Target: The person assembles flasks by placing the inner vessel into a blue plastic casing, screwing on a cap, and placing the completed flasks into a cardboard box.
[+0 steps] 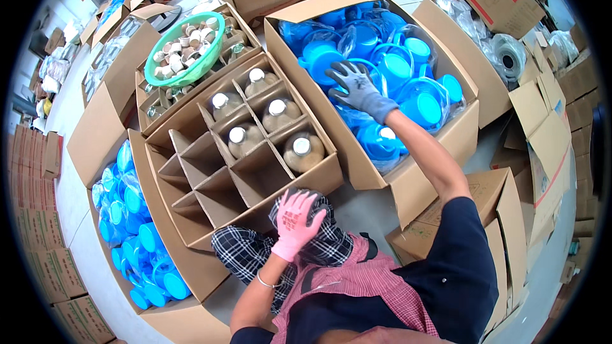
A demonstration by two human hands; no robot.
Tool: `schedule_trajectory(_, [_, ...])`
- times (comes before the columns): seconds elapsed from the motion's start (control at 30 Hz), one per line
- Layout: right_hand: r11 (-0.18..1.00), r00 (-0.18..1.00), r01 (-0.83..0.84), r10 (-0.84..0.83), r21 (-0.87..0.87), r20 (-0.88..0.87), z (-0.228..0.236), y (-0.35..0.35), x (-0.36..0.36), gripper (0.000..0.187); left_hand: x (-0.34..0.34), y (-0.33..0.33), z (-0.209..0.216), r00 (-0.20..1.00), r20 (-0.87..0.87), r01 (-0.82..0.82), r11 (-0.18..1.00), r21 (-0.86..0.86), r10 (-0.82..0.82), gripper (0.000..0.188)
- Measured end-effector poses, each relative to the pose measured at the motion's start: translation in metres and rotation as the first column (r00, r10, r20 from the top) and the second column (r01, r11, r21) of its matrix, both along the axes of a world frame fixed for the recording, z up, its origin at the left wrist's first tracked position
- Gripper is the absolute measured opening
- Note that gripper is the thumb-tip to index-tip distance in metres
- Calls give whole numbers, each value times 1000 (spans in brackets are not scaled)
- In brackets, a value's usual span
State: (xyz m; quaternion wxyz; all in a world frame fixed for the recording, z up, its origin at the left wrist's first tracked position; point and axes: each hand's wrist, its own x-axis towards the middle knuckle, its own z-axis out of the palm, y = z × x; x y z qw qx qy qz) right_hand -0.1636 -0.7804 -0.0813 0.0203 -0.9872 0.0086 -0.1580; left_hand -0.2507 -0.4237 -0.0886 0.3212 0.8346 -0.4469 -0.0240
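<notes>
Cardboard box, large, flaps open [354,169], immediately right of the divided box [322,181] and filled with bagged blue jugs. Divided box, cardboard, inner walls forming square cells, some with bottles and others bare. Second jug box, open-topped [185,258], along the left side of the divided box, packed with more blue jugs in clear plastic. Bottle box [140,105], directly behind the divided box, clear bottles showing around the basin set on top. Basin, green, round [212,58], beyond the far wall of the divided box, tilted. Blue jugs [395,70], plastic, handled, heaped to the right of the divided box under the right hand. Bottles, five, white-capped [301,156], upright in the far and right cells of the divided box. Right hand, grey glove [362,89], right of the divided box, over the jugs, fingers spread apart; contact cannot be told. Left hand, pink glove with dark fingertips [294,218], at the near side of the divided box, above a plaid knee [245,255], fingers loosely apart, holding nothing. Bracelet, thin, pale [266,285], on the left wrist, nearer the wearer than the divided box. Stoppers, white and brown [185,54], many, heaped in the basin behind the divided box.
</notes>
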Motion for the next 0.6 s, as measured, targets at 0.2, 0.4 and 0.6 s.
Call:
schedule_trajectory(0.2, [986, 959, 130, -153, 109, 239, -22, -43, 105, 58, 7, 4, -3, 1000, -16, -3, 1000, -21, 3, 36])
schedule_trajectory(0.4, [957, 941, 265, -283, 118, 183, -99, -166, 59, 75, 12, -7, -3, 999, 26, 34, 997, -69, -32, 35])
schedule_trajectory(0.6, [767, 816, 571, -488, 295, -310, -58, -89, 32, 87, 11, 6, -9, 997, 56, -46, 998, -50, 49, 32])
